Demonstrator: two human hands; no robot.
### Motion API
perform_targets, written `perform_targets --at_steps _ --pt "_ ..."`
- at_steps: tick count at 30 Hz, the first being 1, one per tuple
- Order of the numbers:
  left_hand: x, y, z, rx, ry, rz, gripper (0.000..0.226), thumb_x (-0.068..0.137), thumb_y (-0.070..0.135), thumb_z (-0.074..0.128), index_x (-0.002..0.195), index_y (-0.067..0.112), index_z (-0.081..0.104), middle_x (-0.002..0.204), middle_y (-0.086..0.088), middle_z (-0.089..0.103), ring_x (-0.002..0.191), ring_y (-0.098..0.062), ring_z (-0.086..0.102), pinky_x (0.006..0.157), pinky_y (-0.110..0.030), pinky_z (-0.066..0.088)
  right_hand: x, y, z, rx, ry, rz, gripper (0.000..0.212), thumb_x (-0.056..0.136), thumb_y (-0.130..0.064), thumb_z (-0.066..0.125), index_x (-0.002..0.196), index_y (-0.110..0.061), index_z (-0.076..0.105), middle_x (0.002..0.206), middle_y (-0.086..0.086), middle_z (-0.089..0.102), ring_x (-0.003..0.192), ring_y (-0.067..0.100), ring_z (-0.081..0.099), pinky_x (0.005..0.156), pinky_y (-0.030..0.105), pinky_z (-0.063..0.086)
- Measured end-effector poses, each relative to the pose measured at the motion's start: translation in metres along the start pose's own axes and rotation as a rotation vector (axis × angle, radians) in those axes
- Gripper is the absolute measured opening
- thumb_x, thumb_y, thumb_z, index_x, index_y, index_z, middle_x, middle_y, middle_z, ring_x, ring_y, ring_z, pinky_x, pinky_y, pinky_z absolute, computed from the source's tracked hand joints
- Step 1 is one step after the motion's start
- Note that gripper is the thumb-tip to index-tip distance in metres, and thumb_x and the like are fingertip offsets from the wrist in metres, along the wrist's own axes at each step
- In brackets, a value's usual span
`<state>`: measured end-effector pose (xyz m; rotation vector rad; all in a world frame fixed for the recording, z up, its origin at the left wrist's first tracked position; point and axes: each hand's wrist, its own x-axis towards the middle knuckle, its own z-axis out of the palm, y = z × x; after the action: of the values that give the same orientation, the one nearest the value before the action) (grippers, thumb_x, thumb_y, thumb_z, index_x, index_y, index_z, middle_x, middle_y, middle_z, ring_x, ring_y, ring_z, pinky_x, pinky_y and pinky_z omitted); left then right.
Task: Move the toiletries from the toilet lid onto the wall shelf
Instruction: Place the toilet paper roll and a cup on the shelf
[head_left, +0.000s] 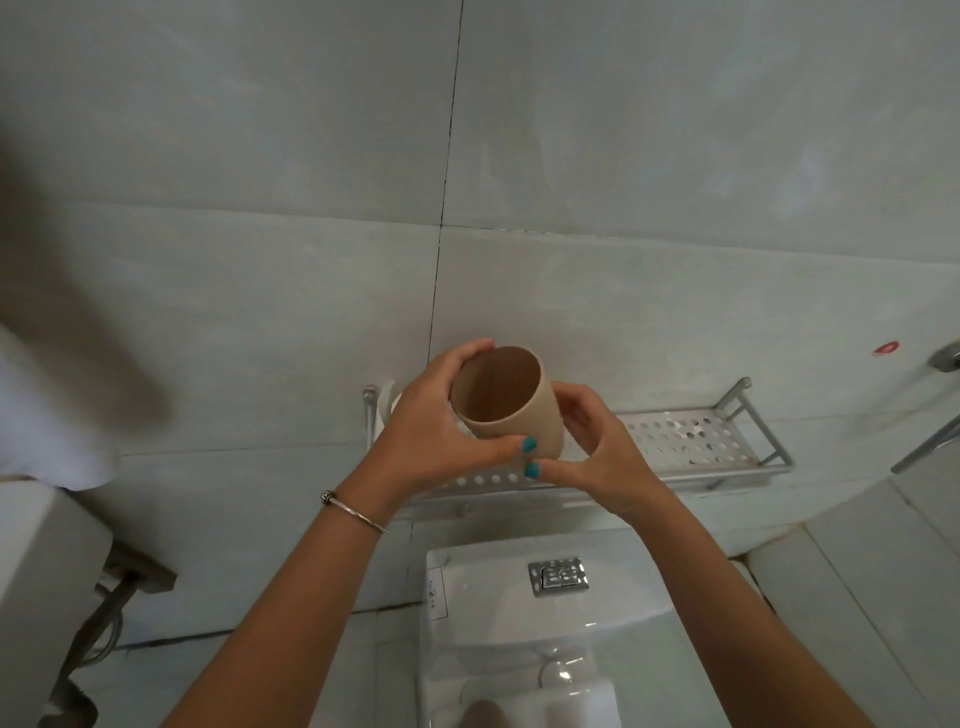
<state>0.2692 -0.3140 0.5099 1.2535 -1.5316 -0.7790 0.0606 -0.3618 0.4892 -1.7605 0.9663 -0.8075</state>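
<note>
A beige cup (506, 400) is held upright between both hands, its open mouth facing me and nothing visible inside. My left hand (434, 436) wraps its left side and my right hand (597, 452) grips its right side and base. The cup hangs just above the left part of the perforated metal wall shelf (691, 436). A white object (387, 402) shows at the shelf's left end, mostly hidden behind my left hand. Below, the toilet lid (524, 696) carries a white item and a brownish thing at the frame's bottom edge, both partly cut off.
The white toilet tank (493, 592) with a chrome flush button (558, 576) sits under the shelf. A white appliance (41, 571) with cables stands at the left. A metal pipe (930, 441) runs along the right wall. Grey tiles cover the wall.
</note>
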Motion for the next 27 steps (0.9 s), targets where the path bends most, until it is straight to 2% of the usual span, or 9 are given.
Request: perform_targets --at_steps 2,5,8,11,14,17,22,24,27 --pt "0.002 0.001 0.000 0.057 -0.014 0.003 0.094 0.055 0.039 0.088 0.136 0.030 0.041 0.131 0.010 0.051 0.119 -0.007 0.051 0.098 -0.034 0.049 0.002 -0.003 0.001 -0.112 0.000 -0.024 0.082 0.059 -0.035 0.087 0.130 -0.029 0.046 0.127 -0.011 0.058 0.119 0.013 0.055 0.100 0.030 0.047" --pt "0.006 0.002 0.004 0.125 -0.034 -0.002 0.097 0.056 0.040 0.089 0.137 0.033 0.036 0.136 0.011 0.047 0.121 -0.008 0.048 0.098 -0.034 0.049 0.009 -0.007 0.004 -0.204 0.025 -0.046 0.076 0.061 -0.025 0.090 0.125 -0.031 0.048 0.122 -0.011 0.060 0.111 0.007 0.057 0.094 0.027 0.050" --pt "0.008 0.002 0.006 0.134 -0.037 -0.016 0.103 0.057 0.038 0.089 0.142 0.034 0.030 0.140 0.012 0.045 0.125 -0.007 0.046 0.101 -0.030 0.046 0.014 -0.007 0.007 -0.219 0.040 -0.043 0.078 0.059 -0.022 0.091 0.121 -0.034 0.047 0.118 -0.016 0.060 0.106 0.003 0.058 0.090 0.022 0.049" --pt "0.009 -0.002 0.006 0.112 -0.046 -0.046 0.104 0.058 0.035 0.089 0.143 0.032 0.029 0.141 0.011 0.045 0.126 -0.009 0.046 0.103 -0.034 0.045 0.018 -0.004 0.010 -0.200 0.036 -0.056 0.087 0.056 -0.021 0.092 0.128 -0.031 0.043 0.125 -0.014 0.057 0.111 0.005 0.057 0.094 0.022 0.049" --pt "0.006 -0.006 0.003 0.242 -0.060 -0.046 0.105 0.059 0.043 0.086 0.145 0.031 0.026 0.143 0.010 0.043 0.129 -0.010 0.042 0.105 -0.032 0.041 0.024 0.000 0.014 -0.227 0.038 -0.041 0.086 0.055 -0.028 0.093 0.128 -0.026 0.046 0.125 -0.009 0.058 0.111 0.008 0.058 0.093 0.029 0.052" --pt "0.004 -0.009 -0.008 0.501 0.044 0.017 0.107 0.059 0.056 0.079 0.146 0.031 0.023 0.143 0.011 0.043 0.132 -0.013 0.039 0.108 -0.035 0.037 0.030 0.003 0.019 -0.214 0.053 0.001 0.088 0.050 -0.044 0.091 0.125 -0.028 0.047 0.122 -0.008 0.060 0.109 0.011 0.060 0.090 0.030 0.054" --pt "-0.001 -0.010 -0.023 0.548 0.090 0.079 0.097 0.061 0.059 0.075 0.143 0.031 0.033 0.141 0.010 0.048 0.128 -0.012 0.042 0.104 -0.025 0.030 0.034 0.013 0.025 -0.217 0.045 0.062 0.086 0.053 -0.026 0.094 0.124 -0.031 0.044 0.122 -0.009 0.058 0.110 0.012 0.059 0.092 0.033 0.053" --pt "-0.008 -0.017 -0.029 0.580 0.106 0.074 0.093 0.060 0.059 0.076 0.140 0.030 0.039 0.140 0.006 0.050 0.128 -0.016 0.044 0.104 -0.027 0.030 0.035 0.016 0.027 -0.219 0.038 0.074 0.087 0.053 -0.024 0.094 0.124 -0.030 0.044 0.122 -0.008 0.058 0.110 0.012 0.059 0.094 0.034 0.053" --pt "-0.020 -0.032 -0.034 0.583 0.119 -0.025 0.093 0.058 0.058 0.080 0.138 0.028 0.042 0.137 0.002 0.051 0.125 -0.019 0.047 0.102 -0.031 0.035 0.036 0.017 0.029 -0.225 0.024 0.090 0.089 0.055 -0.025 0.093 0.126 -0.031 0.041 0.124 -0.010 0.056 0.112 0.011 0.057 0.095 0.034 0.052"
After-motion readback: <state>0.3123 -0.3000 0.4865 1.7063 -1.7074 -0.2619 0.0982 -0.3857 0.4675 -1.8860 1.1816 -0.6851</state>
